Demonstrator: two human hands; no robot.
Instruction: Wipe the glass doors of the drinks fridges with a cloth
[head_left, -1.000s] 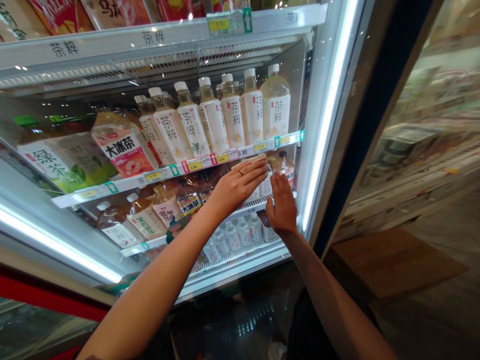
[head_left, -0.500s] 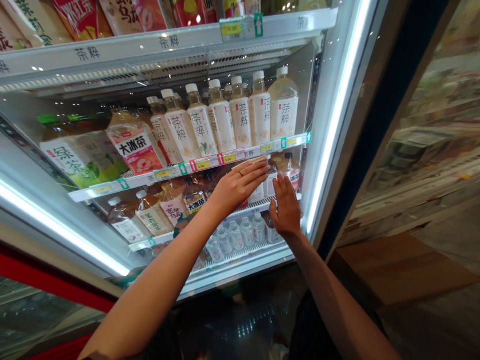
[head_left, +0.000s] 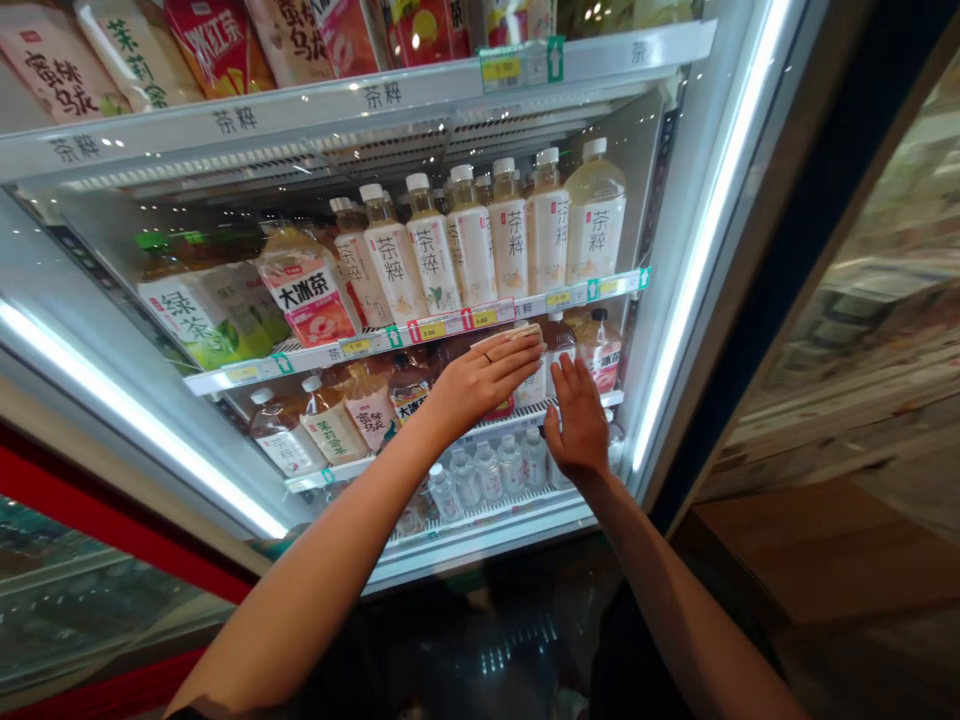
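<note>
My left hand (head_left: 491,370), with a ring on one finger, lies flat with its fingers extended together, pressing a pale folded cloth (head_left: 528,333) against the glass door of a drinks cooler. Only the cloth's upper edge shows; the palm hides the rest. To the right and slightly lower, my right hand (head_left: 577,425) rests open, palm toward the glass, holding nothing. Behind the glass, a row of white-labelled tea bottles (head_left: 508,235) stands on the shelf above my hands. Lower shelves hold brown tea bottles (head_left: 281,435) and small clear bottles (head_left: 487,470), partly covered by my arms.
A bright light strip (head_left: 712,230) runs down the cooler's right side, beside a dark frame. Another strip (head_left: 135,415) glows at left, near a red band (head_left: 112,510). On the floor at right sits a brown cardboard box (head_left: 817,550). Blurred shelving (head_left: 832,320) stands farther right.
The view has shifted, so the cooler and bottles appear farther right. Both hands keep nearly the same pose, the left still on the cloth and the right still open.
</note>
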